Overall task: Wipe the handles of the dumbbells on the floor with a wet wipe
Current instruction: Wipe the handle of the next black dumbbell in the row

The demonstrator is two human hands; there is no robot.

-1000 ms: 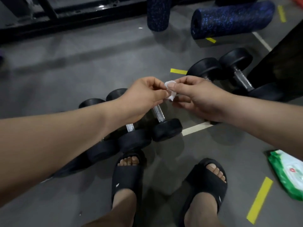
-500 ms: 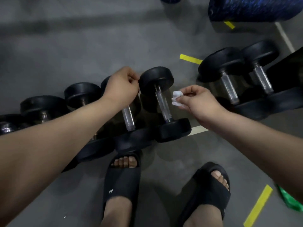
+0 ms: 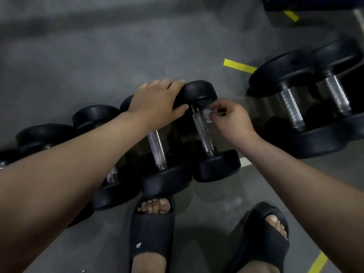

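A row of black dumbbells with knurled metal handles lies on the grey floor. My left hand (image 3: 157,101) rests flat, fingers spread, over the far heads of two dumbbells, touching the rightmost dumbbell (image 3: 216,166) of the row. Pinched in my right hand (image 3: 230,119) is a small crumpled white wet wipe (image 3: 207,115), held against the upper end of that dumbbell's handle (image 3: 202,133). The neighbouring dumbbell's handle (image 3: 156,148) lies just left, partly under my left forearm.
Two bigger dumbbells (image 3: 291,107) lie to the right. My feet in black slides (image 3: 149,233) stand just in front of the row. Yellow tape marks (image 3: 239,66) are on the floor, and a blue foam roller (image 3: 315,2) lies at the top right.
My left hand opened and settled on the dumbbell heads. My right hand carried the wipe down to the handle's upper end. The view has tilted lower and closer; the green wipe pack has left it.
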